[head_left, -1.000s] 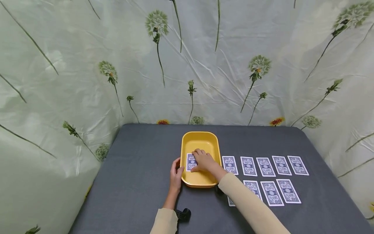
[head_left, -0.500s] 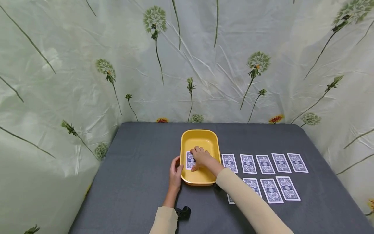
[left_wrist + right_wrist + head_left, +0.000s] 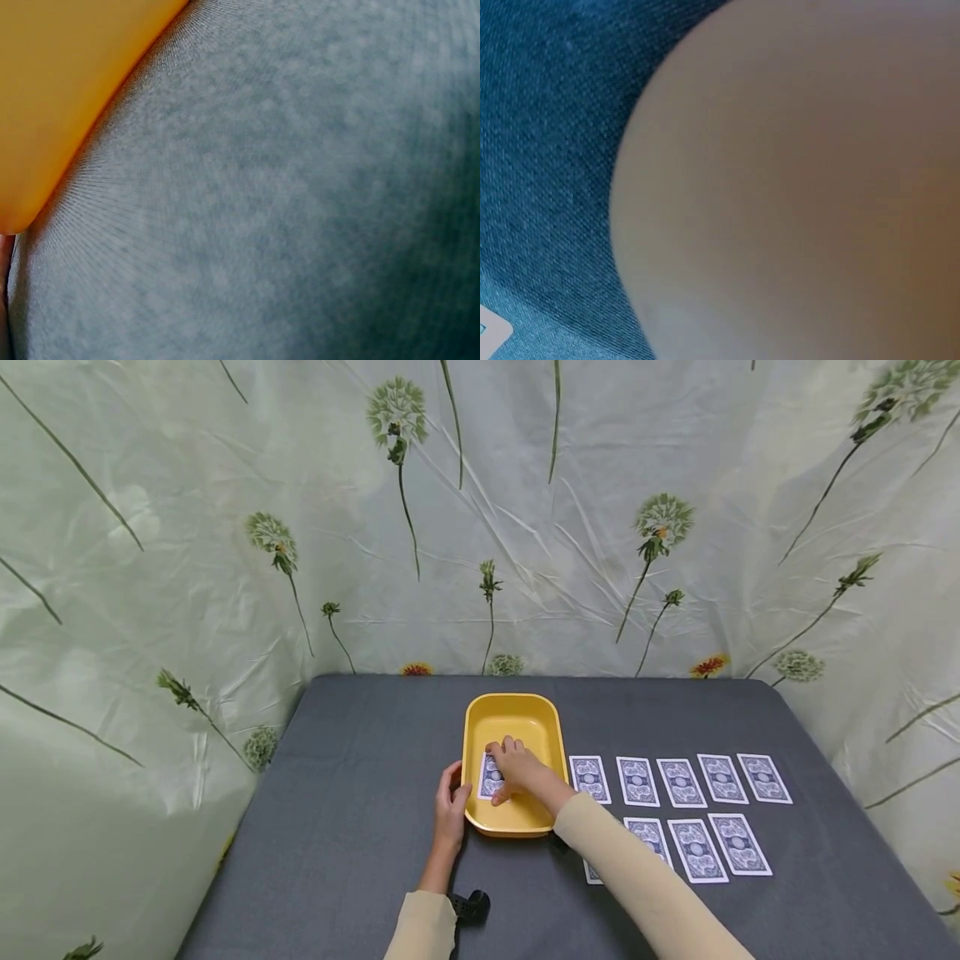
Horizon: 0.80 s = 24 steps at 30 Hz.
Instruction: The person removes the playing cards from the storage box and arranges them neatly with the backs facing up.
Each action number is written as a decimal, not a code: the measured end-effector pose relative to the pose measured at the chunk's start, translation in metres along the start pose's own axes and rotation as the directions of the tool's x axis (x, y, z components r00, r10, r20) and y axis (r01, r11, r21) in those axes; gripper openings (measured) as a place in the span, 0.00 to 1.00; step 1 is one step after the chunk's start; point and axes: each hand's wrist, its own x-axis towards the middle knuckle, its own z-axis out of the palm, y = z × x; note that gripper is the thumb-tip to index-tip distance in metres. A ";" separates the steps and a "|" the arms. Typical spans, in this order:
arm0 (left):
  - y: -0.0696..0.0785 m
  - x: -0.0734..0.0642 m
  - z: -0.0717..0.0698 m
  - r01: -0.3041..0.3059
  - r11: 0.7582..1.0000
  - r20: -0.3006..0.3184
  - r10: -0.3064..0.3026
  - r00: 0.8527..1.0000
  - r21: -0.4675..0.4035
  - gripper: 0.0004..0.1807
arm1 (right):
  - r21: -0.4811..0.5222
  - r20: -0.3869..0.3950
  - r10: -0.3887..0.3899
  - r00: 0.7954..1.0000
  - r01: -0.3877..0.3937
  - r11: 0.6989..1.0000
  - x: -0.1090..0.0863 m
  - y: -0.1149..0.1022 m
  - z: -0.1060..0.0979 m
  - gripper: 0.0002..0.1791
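In the head view a yellow tray [image 3: 525, 706] stands on the dark table, a face-down playing card [image 3: 489, 779] with a blue-and-white back inside it. My left hand [image 3: 450, 810] grips the tray's left side, thumb at the rim and fingers along the outer wall. My right hand [image 3: 521, 770] reaches into the tray with fingers at the card's far edge and thumb by the near edge, pinching it; the hand covers the card's right part. The left wrist view catches the tray's side [image 3: 67, 82]. Blurred skin [image 3: 795, 195] fills most of the right wrist view.
Two rows of face-down cards [image 3: 682, 782] lie right of the tray on the grey cloth [image 3: 360, 743]. The right sleeve [image 3: 637, 868] partly hides the near row. A black strap piece [image 3: 471, 907] sits at the left wrist. A flowered curtain [image 3: 570, 543] hangs behind.
The card in the tray has tilted slightly under my right hand, whose fingers have shifted a little left. My left hand stays on the tray. The head view has shifted slightly.
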 end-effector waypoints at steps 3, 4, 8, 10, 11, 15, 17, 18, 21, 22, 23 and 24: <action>0.000 0.001 0.000 -0.004 1.000 -0.001 0.004 1.000 -0.008 0.22 | 0.006 0.012 0.024 1.000 -0.024 1.000 0.001 0.000 0.000 0.51; 0.000 0.001 0.000 -0.003 1.000 0.000 0.003 1.000 -0.012 0.22 | 0.003 0.014 0.030 0.999 -0.030 1.000 0.001 0.000 0.000 0.51; 0.000 0.001 0.000 -0.008 1.000 0.001 0.008 1.000 -0.015 0.22 | -0.031 0.022 0.035 0.999 -0.035 0.999 0.002 0.000 -0.001 0.51; 0.000 0.000 0.000 -0.014 1.000 0.004 0.014 1.000 -0.016 0.22 | -0.035 0.030 0.040 0.999 -0.039 0.999 0.002 0.000 -0.001 0.52; 0.000 0.000 0.000 -0.016 1.000 0.004 0.016 1.000 -0.018 0.22 | -0.034 0.031 0.042 0.999 -0.041 0.999 0.001 0.000 -0.001 0.52; 0.001 0.000 0.001 -0.017 1.000 0.004 0.018 1.000 -0.026 0.22 | -0.010 0.034 0.047 0.998 -0.046 0.999 -0.001 -0.002 -0.001 0.52; 0.001 0.001 0.001 -0.019 0.999 0.002 0.019 1.000 -0.026 0.22 | 0.000 0.022 0.032 0.999 -0.032 0.999 -0.002 -0.004 -0.001 0.52; 0.000 0.001 0.001 -0.022 0.999 0.002 0.022 1.000 -0.023 0.22 | 0.000 0.016 0.022 1.000 -0.022 1.000 -0.003 -0.005 -0.002 0.52; 0.000 0.001 0.001 -0.030 0.999 0.003 0.030 1.000 -0.016 0.22 | -0.010 -0.020 -0.029 0.999 0.029 1.000 -0.007 -0.008 -0.003 0.50; 0.000 0.001 0.001 -0.032 0.999 0.004 0.032 0.999 -0.017 0.22 | -0.014 -0.032 -0.047 0.998 0.046 0.999 -0.010 -0.010 -0.004 0.48; 0.000 0.001 0.001 -0.033 0.999 0.005 0.033 0.999 -0.016 0.22 | -0.024 -0.044 -0.069 0.997 0.067 0.997 -0.012 -0.010 -0.003 0.45; 0.000 0.000 0.001 -0.031 0.999 0.006 0.031 1.000 -0.015 0.22 | -0.030 -0.056 -0.089 0.994 0.088 0.996 -0.014 -0.011 -0.003 0.42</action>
